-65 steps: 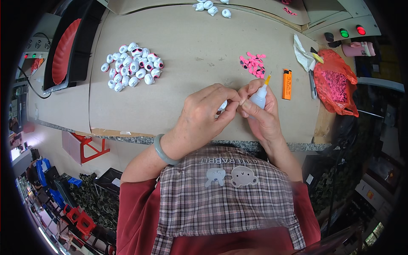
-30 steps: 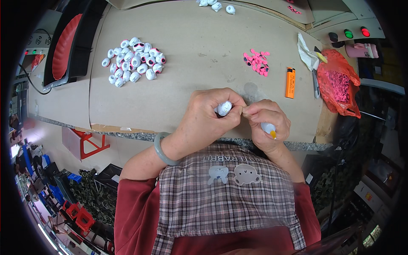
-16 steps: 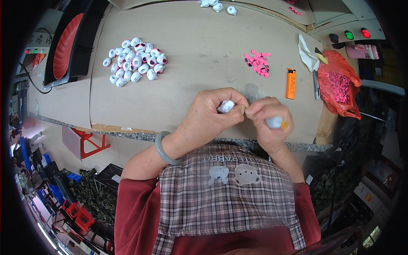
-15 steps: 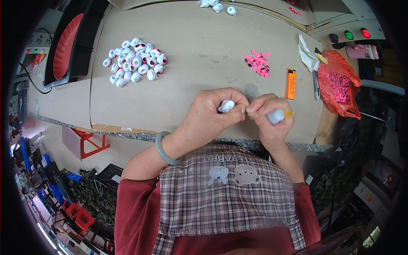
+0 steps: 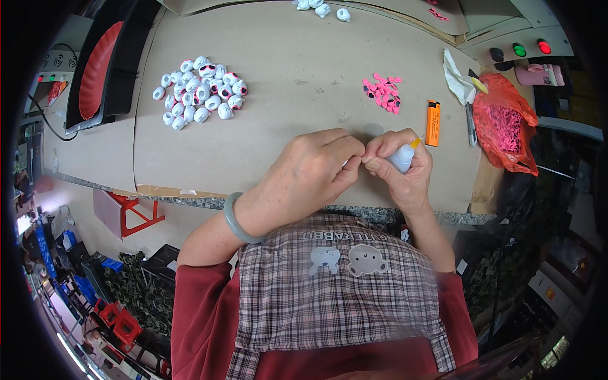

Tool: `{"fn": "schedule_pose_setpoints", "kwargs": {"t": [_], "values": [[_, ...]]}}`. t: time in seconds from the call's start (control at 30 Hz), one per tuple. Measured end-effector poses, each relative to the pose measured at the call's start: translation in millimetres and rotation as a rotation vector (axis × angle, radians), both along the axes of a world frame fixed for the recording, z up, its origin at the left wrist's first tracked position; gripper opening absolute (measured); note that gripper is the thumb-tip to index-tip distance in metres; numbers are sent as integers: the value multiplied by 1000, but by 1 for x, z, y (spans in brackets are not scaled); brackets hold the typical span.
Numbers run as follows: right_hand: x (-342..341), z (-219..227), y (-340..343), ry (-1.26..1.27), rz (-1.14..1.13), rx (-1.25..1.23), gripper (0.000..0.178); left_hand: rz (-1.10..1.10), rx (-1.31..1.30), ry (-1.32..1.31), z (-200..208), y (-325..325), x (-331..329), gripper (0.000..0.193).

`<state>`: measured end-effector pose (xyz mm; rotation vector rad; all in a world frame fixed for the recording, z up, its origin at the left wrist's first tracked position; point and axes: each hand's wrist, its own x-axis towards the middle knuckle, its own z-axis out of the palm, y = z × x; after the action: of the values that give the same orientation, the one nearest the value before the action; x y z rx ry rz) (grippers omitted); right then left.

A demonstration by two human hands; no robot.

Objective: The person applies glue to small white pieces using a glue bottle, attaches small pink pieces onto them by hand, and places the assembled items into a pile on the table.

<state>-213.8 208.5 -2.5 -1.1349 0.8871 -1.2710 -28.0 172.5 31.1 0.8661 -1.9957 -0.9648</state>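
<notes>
My left hand (image 5: 310, 163) is closed around a small white rounded piece (image 5: 345, 163); only a sliver of it shows between the fingers. In my right hand (image 5: 410, 183) lies a small pale squeeze bottle (image 5: 401, 158), its yellow tip pointing up and to the right, away from the white piece. Thumb and forefinger of that hand pinch right beside the left fingertips; whatever is between them is too small to make out. Ahead of the right hand lie small pink pieces (image 5: 383, 94), some with dark spots. A pile of white rounded pieces (image 5: 202, 92), several with pink-and-dark parts, sits at the left.
An orange lighter (image 5: 433, 123) lies right of the pink pieces. Beyond it are a white tissue (image 5: 457, 79), a grey pen-like tool (image 5: 470, 125) and a red plastic bag (image 5: 487, 126) of pink bits. Several white pieces (image 5: 322, 11) lie at the far edge. A black tray (image 5: 126, 69) stands left.
My left hand has rolled over, so its back now covers most of the white piece. My right hand has turned the bottle, and its yellow tip now points more upward.
</notes>
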Motion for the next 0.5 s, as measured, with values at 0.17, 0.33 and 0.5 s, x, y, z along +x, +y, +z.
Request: {"fn": "schedule_pose_setpoints", "kwargs": {"t": [0.17,0.33,0.5], "values": [[-3,13,-4,296,10,-78,15,-46,-290,-248,1,1,1,13],[0,8,1,447,-80,-343,17,-47,-178,-105,-3,1,0,13],[7,11,9,435,-146,-423,21,-21,74,98,-2,5,-2,9]]}}
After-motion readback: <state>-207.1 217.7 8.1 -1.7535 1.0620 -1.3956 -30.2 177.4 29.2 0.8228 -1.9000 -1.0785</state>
